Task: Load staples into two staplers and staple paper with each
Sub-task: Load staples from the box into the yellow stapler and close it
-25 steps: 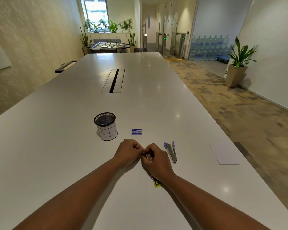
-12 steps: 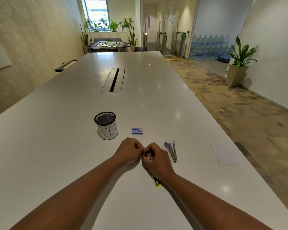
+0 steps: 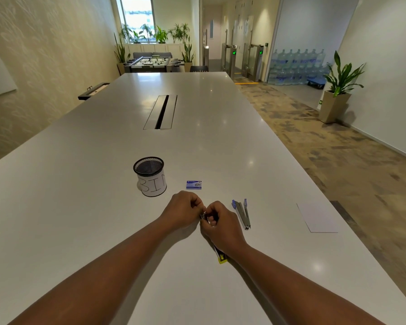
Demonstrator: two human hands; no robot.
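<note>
While my right hand [image 3: 220, 227] grips the yellow-ended stapler [image 3: 222, 257] against the surface [image 3: 80, 207], its tail poking out under my wrist, my left hand [image 3: 184, 211] is curled in tight at its front end, pinching something small and shiny that I take to be a strip of staples; it is too small to be sure. I judge this to be the loading of the first stapler. Next I need to seat the strip straight in the channel and close the top down without jamming it. Just right of my right hand lies the second stapler [image 3: 242, 213], hinged open with blue tips, waiting its turn. Beyond my hands sits the little blue staple box [image 3: 193, 184], and left of that a mesh cup [image 3: 150, 175] labelled as a bin. The sheet of paper [image 3: 317, 218] lies well off to the right.
</note>
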